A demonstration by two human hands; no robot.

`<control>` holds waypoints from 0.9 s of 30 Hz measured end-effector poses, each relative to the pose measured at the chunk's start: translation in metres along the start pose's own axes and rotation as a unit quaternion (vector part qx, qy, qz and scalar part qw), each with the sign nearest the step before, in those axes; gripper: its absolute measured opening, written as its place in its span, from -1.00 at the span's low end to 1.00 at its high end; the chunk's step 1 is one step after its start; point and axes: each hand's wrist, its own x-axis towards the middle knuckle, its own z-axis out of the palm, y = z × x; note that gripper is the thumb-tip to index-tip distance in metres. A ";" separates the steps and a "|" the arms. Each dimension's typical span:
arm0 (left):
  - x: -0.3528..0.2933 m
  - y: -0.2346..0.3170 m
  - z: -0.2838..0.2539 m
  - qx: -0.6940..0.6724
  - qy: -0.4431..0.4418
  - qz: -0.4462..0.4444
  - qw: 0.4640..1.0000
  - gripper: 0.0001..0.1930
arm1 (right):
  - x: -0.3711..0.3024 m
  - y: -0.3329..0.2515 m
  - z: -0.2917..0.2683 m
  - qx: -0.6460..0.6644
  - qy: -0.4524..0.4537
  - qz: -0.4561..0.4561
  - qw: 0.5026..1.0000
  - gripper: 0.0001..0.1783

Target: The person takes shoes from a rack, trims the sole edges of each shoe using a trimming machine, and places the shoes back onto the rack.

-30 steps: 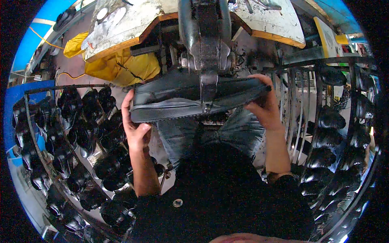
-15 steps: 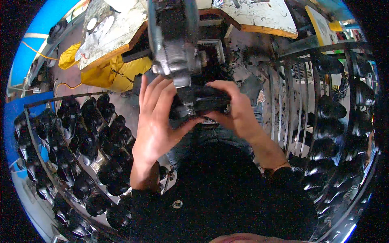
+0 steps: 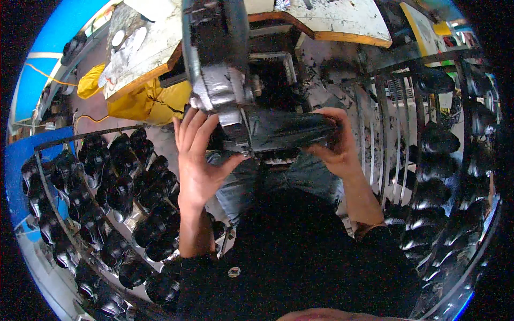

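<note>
A black shoe (image 3: pixel 286 132) lies crosswise under the head of a machine (image 3: pixel 217 88), its long side toward me. My right hand (image 3: pixel 340 152) wraps round the shoe's right end, thumb below and fingers over the top. My left hand (image 3: pixel 198 166) is at the shoe's left part, fingers up beside the machine head and thumb reaching toward the narrow metal tip (image 3: pixel 243 144) that meets the shoe. The machine head hides much of the shoe's left end, and the left fingertips are partly hidden too.
A rack of several black shoes (image 3: pixel 115 187) stands at my left, another rack of black shoes (image 3: pixel 428 198) at my right. Beyond the machine is a stained white worktable (image 3: pixel 348 21) with a wooden edge. Yellow sacking (image 3: pixel 144 101) hangs under the left tabletop. A crate (image 3: pixel 289 67) sits behind the machine.
The shoe now extends farther right and shows more of its long side. My right hand has moved right with it, while my left hand stays near the machine head. The whole view has shifted slightly.
</note>
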 end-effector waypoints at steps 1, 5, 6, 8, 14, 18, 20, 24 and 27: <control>0.000 0.000 -0.001 0.055 0.005 0.022 0.998 -0.30 | -0.005 0.007 -0.006 -0.003 0.023 -0.026 0.999 -0.25; 0.005 0.009 -0.009 0.114 0.031 0.090 0.989 -0.38 | -0.010 0.009 -0.013 0.012 0.066 -0.084 0.994 -0.18; 0.006 0.010 -0.010 0.108 0.048 0.085 0.989 -0.39 | -0.010 0.009 -0.011 0.011 0.070 -0.084 0.994 -0.18; 0.004 0.007 -0.014 0.106 0.043 0.072 0.991 -0.39 | -0.008 0.008 -0.007 0.021 0.050 -0.092 0.994 -0.21; -0.002 -0.002 -0.018 0.078 0.048 0.038 0.995 -0.35 | -0.002 0.019 0.000 0.047 -0.031 -0.151 0.987 -0.18; -0.009 -0.014 -0.024 0.070 0.044 0.019 0.996 -0.32 | 0.002 0.000 0.021 -0.035 -0.036 -0.099 0.994 -0.21; -0.011 -0.014 -0.024 0.073 0.046 0.008 0.996 -0.31 | 0.004 0.002 0.025 -0.010 -0.037 -0.076 0.996 -0.23; -0.011 -0.012 -0.025 0.042 0.084 0.022 0.995 -0.30 | 0.006 0.004 0.033 0.042 -0.025 -0.060 0.997 -0.26; -0.012 -0.018 -0.025 0.035 0.089 0.037 0.995 -0.30 | 0.009 0.002 0.039 -0.085 -0.029 -0.120 0.989 -0.27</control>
